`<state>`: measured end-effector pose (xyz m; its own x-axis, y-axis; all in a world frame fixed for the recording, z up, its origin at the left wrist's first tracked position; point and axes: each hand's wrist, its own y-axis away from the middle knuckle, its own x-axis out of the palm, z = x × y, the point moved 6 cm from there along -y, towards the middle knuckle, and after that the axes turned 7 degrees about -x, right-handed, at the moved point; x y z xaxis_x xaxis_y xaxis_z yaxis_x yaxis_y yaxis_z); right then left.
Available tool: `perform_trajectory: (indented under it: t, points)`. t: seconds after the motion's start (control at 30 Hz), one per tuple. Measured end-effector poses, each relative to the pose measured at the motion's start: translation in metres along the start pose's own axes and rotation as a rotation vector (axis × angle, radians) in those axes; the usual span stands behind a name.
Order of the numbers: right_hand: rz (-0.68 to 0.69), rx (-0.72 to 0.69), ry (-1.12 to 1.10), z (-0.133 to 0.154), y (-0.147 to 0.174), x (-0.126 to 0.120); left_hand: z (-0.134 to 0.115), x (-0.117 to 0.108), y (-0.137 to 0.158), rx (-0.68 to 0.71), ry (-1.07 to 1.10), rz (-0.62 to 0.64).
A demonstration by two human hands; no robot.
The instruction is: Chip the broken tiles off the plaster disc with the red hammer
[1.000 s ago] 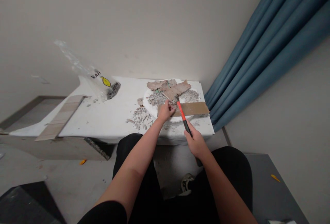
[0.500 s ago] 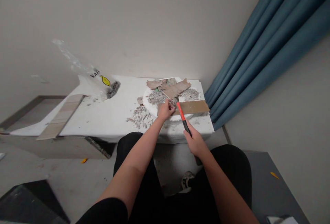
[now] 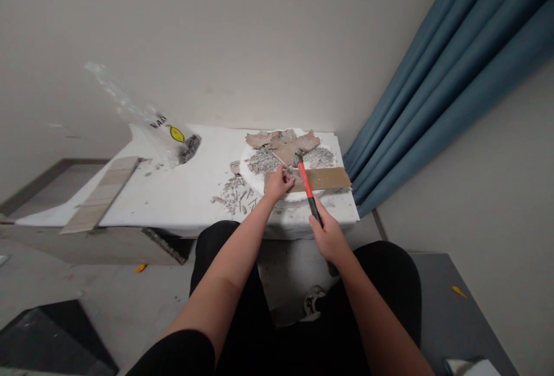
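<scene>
My right hand (image 3: pixel 329 234) is wrapped round the black grip of a hammer (image 3: pixel 306 182) with a red-orange shaft. The hammer's dark head is raised a little, over torn brown cardboard pieces (image 3: pixel 303 144). My left hand (image 3: pixel 277 182) rests at the left end of a tan board strip (image 3: pixel 324 179), fingers pinched together. What lies between those fingertips is too small to make out. Under the strip is a round white slab (image 3: pixel 251 178) bearing heaps of grey crumbled fragments (image 3: pixel 262 162).
More grey rubble (image 3: pixel 236 196) is scattered left of the slab on the white-covered table (image 3: pixel 186 191). A clear plastic bag (image 3: pixel 167 133) with a yellow mark stands further left, near a cardboard strip (image 3: pixel 101 194). Blue curtains (image 3: pixel 415 87) hang at the right.
The hammer head has lifted up and away from my left hand's fingertips. My left hand stays in the same place on the strip.
</scene>
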<state>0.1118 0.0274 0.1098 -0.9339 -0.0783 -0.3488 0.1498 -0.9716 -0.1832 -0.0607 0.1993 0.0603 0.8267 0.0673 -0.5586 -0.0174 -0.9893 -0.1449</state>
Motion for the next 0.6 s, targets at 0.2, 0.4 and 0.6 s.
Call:
perform_trajectory:
  t: [0.2,0.4,0.6]
  points:
    - [0.011,-0.018,0.019,0.0014,0.0008,0.0021,-0.0019,-0.0005,0.0008,0.011,-0.026,-0.002]
    - [0.026,0.018,0.041,-0.0014,0.0014,0.0050,-0.0008,0.0000,0.0000,0.002,-0.033,-0.003]
    - [-0.004,-0.002,0.043,-0.0008,0.0035,0.0044,-0.0003,0.0009,-0.0012,0.011,-0.029,0.010]
